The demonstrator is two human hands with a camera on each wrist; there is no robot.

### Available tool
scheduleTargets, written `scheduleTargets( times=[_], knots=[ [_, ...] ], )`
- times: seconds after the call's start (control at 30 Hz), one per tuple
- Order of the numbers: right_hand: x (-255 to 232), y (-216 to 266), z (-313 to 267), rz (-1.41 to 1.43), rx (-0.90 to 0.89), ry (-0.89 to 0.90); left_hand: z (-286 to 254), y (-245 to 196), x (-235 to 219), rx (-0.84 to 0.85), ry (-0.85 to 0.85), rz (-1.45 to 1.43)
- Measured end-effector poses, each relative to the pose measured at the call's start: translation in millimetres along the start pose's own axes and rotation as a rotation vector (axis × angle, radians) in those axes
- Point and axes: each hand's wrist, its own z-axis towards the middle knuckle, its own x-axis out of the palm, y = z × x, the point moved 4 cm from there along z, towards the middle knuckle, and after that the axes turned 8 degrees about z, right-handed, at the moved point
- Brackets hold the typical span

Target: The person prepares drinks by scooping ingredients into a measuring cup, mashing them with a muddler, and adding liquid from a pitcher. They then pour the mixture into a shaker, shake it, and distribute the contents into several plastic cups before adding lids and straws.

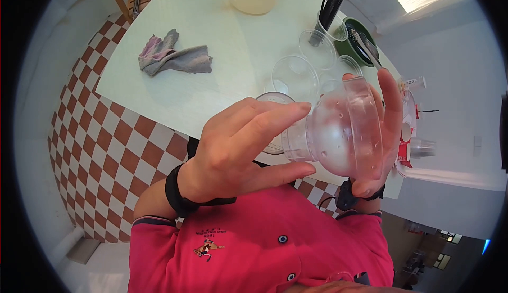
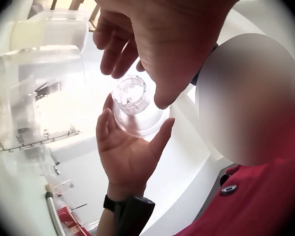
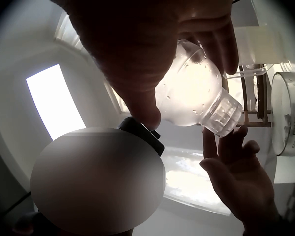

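Note:
My right hand (image 1: 385,129) grips a clear bulb-shaped plastic cup (image 1: 346,129) round its wide end and holds it on its side above the table edge. Water drops cling inside it. My left hand (image 1: 297,137) is spread, with the index finger over the cup's narrow ribbed neck and the thumb under it. In the right wrist view the cup (image 3: 196,93) glows against the light, and the left hand's fingertips (image 3: 211,142) reach up to its neck. In the left wrist view the cup (image 2: 132,101) rests against the right palm (image 2: 132,147).
On the white table (image 1: 222,39) lie a grey cloth (image 1: 174,57), several clear cups (image 1: 293,76), a cup of black straws (image 1: 330,7), a green bowl (image 1: 360,41) and a graduated measuring jug (image 2: 34,98). A checkered floor (image 1: 116,145) lies to the left.

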Motion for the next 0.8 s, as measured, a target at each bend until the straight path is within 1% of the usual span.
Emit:
scheduleTargets(
  times=[0.07, 0.1, 0.17, 0.2, 0.27, 0.37, 0.47, 0.53, 0.6, 0.63, 0.7, 0.73, 0.8],
  knots=[
    [2.9, 0.4, -0.9, 0.000, 0.002, -0.019, 3.1, 0.2, 2.7, -0.014, -0.025, -0.024],
    [12.2, 1.5, -0.9, 0.046, 0.049, -0.153, 3.1, 0.4, 4.7, -0.041, -0.028, -0.052],
    [20.6, -3.8, -4.2, 0.133, 0.099, -0.295, 1.0, 0.4, 9.5, -0.099, -0.036, -0.109],
    [22.7, -7.5, -5.4, 0.175, 0.100, -0.301, 1.6, 0.2, 11.7, -0.080, -0.061, -0.112],
    [26.1, -15.9, -5.1, 0.260, 0.106, -0.295, 2.9, 0.4, 16.6, -0.042, -0.113, -0.114],
    [29.4, -28.1, -5.3, 0.349, 0.124, -0.264, -1.0, -0.6, 23.8, -0.112, -0.083, -0.037],
    [31.3, -34.8, -7.9, 0.352, 0.144, -0.228, -3.0, -0.8, 23.5, -0.132, -0.031, -0.050],
    [32.2, -30.5, -6.5, 0.355, 0.137, -0.229, -1.4, -3.6, 20.8, -0.096, -0.024, -0.002],
    [29.4, -21.5, -4.9, 0.347, 0.077, -0.253, -2.7, -5.7, 17.9, -0.081, 0.001, 0.023],
    [23.3, -14.3, -1.8, 0.336, 0.019, -0.272, -5.3, -5.3, 15.1, -0.082, 0.020, 0.025],
    [6.4, -2.2, 6.9, 0.336, -0.090, -0.145, -9.1, -2.7, 6.4, -0.070, 0.038, 0.056],
    [-6.0, 1.7, 11.4, 0.346, -0.139, 0.001, -10.6, -0.2, 0.3, -0.059, 0.037, 0.085],
    [-9.3, 4.0, 11.0, 0.087, -0.115, 0.006, -15.0, 6.3, -7.6, -0.057, 0.014, 0.120]
  ],
)
